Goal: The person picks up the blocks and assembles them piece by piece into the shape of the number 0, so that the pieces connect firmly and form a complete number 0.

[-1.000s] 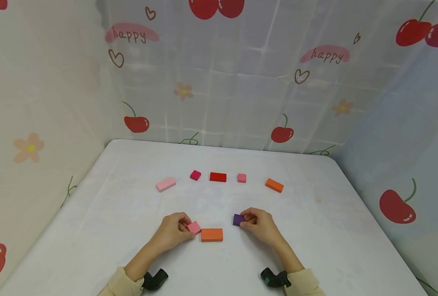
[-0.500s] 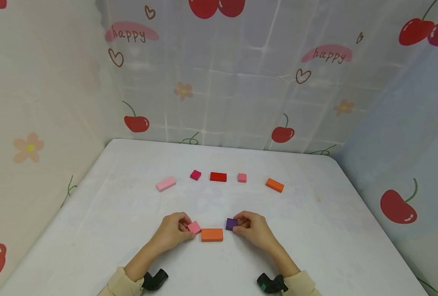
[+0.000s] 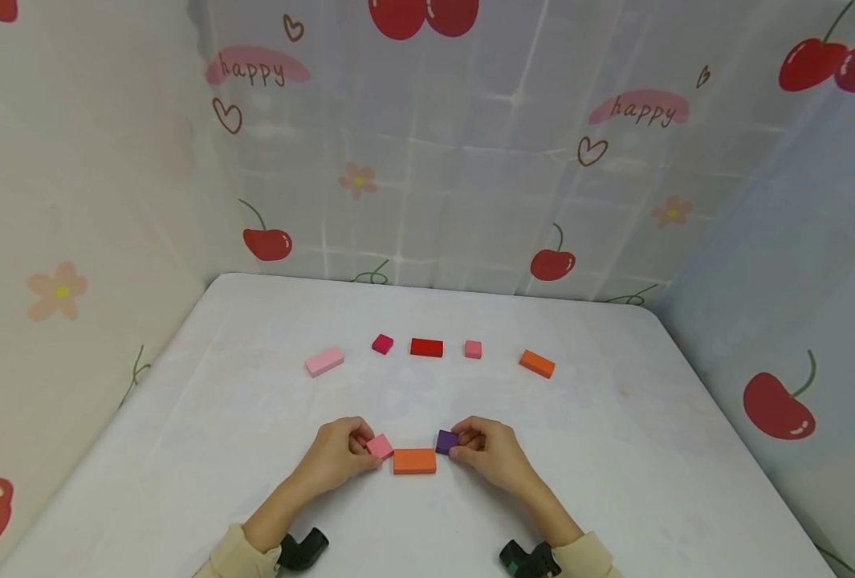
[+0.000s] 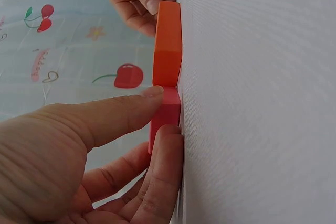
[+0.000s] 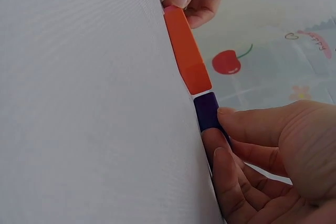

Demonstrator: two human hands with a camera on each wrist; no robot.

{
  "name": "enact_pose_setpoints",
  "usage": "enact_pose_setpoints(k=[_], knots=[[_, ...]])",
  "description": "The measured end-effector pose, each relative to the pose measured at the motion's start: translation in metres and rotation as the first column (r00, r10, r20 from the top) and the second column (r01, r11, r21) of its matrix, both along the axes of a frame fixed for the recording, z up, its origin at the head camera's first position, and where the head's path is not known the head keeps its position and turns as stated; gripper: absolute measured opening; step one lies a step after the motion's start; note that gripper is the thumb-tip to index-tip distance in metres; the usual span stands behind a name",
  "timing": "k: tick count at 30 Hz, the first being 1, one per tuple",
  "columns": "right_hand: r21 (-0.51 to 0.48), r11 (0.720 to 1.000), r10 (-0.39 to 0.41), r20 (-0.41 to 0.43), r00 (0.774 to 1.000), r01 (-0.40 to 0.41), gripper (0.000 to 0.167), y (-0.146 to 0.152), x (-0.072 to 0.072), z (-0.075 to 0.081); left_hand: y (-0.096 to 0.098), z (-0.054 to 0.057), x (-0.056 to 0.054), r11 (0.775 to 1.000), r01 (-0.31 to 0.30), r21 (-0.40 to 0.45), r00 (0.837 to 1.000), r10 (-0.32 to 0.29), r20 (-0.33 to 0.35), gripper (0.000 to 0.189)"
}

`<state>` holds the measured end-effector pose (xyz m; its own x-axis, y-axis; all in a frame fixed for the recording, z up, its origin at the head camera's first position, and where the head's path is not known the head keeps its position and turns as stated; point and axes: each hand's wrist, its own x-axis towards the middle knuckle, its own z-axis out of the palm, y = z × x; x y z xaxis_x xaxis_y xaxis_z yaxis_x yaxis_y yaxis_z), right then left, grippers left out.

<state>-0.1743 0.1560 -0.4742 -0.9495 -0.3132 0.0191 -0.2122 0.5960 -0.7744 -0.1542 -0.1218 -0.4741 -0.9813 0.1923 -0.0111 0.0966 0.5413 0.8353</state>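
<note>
An orange rectangular block [image 3: 414, 461] lies on the white table between the two hands. My left hand [image 3: 336, 454] pinches a pink square block [image 3: 380, 446], turned at an angle, against the orange block's left end. In the left wrist view the thumb and fingers grip the pink block [image 4: 167, 109] right at the orange block [image 4: 168, 45]. My right hand [image 3: 495, 452] pinches a purple block [image 3: 446, 441] at the orange block's upper right corner. The right wrist view shows a thin gap between the purple block [image 5: 207, 111] and the orange block [image 5: 189, 51].
Across the table's far part lie a light pink block [image 3: 324, 362], a magenta block [image 3: 382, 344], a red block [image 3: 426, 348], a small pink block [image 3: 474, 350] and another orange block [image 3: 537, 364]. Cherry-patterned curtains [image 3: 427, 160] stand around the white table [image 3: 615, 417].
My right hand has moved left and slightly nearer, bringing the purple block up beside the orange block. The left hand and its pink block have stayed in place.
</note>
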Motion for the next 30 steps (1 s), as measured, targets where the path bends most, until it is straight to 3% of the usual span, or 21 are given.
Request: enact_pose_setpoints(k=[21, 30], knots=[[0.006, 1.0, 0.003, 0.021, 1.0, -0.003, 0.024, -0.0012, 0.0003, -0.0014, 0.001, -0.0027, -0.0003, 1.0, -0.011, 0.014, 1.0, 0.011, 0.006, 0.025], [-0.03, 0.999, 0.027, 0.078, 0.997, -0.024, 0.03, 0.0024, -0.0005, 0.0025, 0.0006, -0.0007, 0.0012, 1.0, -0.005, 0.014, 1.0, 0.005, -0.007, 0.027]])
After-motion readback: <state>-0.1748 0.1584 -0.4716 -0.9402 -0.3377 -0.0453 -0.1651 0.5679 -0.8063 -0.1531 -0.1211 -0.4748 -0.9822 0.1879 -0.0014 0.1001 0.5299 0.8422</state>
